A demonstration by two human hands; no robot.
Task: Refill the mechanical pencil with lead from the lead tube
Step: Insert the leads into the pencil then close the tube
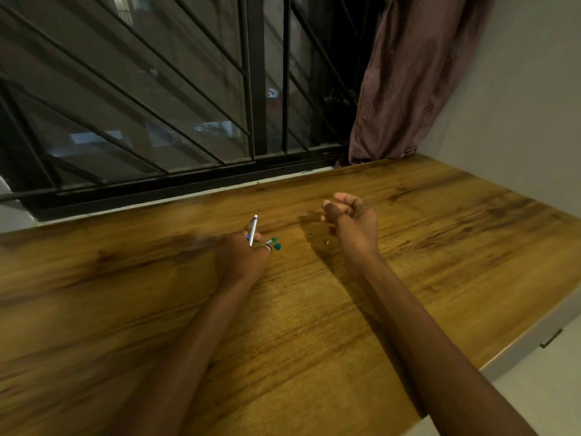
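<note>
Wood-grain counter (314,325) fills most of the view, w/ a barred window (141,89) along its far edge and a maroon curtain (418,73) hanging at the far right corner by a pale wall (518,105). Both bare forearms reach out over the counter. Left hand (240,256) sits near centre, grip closed round the mechanical pencil (252,229), which points up and away, silver barrel w/ blue at the far end. Same hand also has a small teal-tipped piece (274,242) poking out by the fingers, prob. the lead tube, too blurred to be sure. Right hand (352,218) is apart to the right, raised a bit, fingers curled in w/ thumb against them; can't tell if it pinches anything. Two tiny bits (326,242) lie on the counter just under it
</note>
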